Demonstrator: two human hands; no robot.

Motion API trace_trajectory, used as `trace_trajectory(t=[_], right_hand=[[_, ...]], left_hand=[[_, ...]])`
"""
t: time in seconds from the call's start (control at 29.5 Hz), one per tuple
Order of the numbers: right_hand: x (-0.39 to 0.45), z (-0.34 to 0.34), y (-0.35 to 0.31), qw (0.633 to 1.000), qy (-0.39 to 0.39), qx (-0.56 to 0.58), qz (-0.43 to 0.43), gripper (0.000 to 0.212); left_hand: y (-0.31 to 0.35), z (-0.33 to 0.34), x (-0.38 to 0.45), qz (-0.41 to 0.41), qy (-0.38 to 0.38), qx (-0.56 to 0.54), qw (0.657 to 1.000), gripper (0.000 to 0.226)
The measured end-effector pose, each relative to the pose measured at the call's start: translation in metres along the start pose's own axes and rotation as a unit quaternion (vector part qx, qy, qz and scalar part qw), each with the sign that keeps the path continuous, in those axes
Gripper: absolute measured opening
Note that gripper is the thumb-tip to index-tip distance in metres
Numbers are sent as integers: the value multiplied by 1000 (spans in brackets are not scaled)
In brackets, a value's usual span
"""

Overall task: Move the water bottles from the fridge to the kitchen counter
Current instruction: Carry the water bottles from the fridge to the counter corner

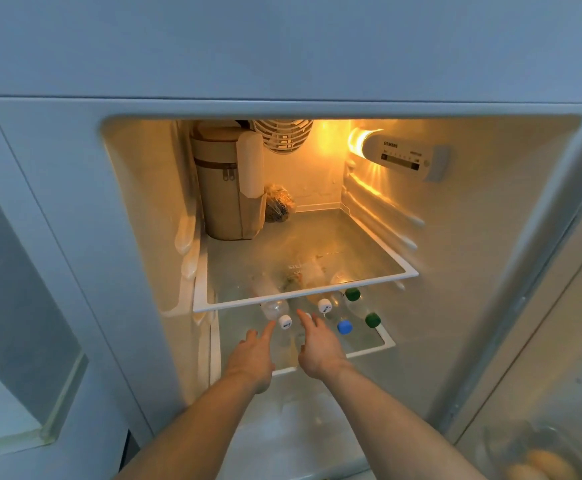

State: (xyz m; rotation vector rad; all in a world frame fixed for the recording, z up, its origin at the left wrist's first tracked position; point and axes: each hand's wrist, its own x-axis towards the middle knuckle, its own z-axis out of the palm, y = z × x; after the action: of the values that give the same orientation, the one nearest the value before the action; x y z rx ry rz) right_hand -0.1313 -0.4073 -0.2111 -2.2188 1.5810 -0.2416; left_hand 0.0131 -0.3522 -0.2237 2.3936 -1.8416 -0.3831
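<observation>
Several clear water bottles lie on their sides on the fridge's second glass shelf [383,342], caps toward me. A white-capped bottle [284,322] lies at the left, another white-capped bottle [324,305] behind it, a blue-capped bottle [345,327] in the middle, and two green-capped bottles [372,319] [352,294] at the right. My left hand [253,353] reaches in with fingers apart, its index fingertip just left of the nearest white cap. My right hand [317,344] is stretched flat beside that bottle, holding nothing. The bottles' bodies are partly hidden under the upper shelf.
The upper glass shelf [369,275] overhangs the bottles and carries a tall beige zipped bag [227,188] and a dark food bag [277,204] at the back left. The open fridge door [542,393] stands at the right, with eggs [538,464] in its rack.
</observation>
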Motion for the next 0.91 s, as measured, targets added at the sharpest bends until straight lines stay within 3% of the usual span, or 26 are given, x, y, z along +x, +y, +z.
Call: trace_trajectory(t=[0.2, 0.34, 0.71, 0.91], right_hand=[[4, -3, 6, 1000, -6, 20, -4, 62], [0, 4, 12, 999, -2, 33, -4, 47], [-12, 15, 9, 999, -4, 39, -26, 38], [-26, 13, 8, 998, -2, 55, -26, 36]], left_hand=[[2, -9, 8, 25, -16, 27, 999, 102], [5, -18, 12, 33, -46, 50, 997, 98], [2, -16, -1, -27, -11, -38, 999, 82], [3, -10, -26, -31, 25, -47, 998, 58]])
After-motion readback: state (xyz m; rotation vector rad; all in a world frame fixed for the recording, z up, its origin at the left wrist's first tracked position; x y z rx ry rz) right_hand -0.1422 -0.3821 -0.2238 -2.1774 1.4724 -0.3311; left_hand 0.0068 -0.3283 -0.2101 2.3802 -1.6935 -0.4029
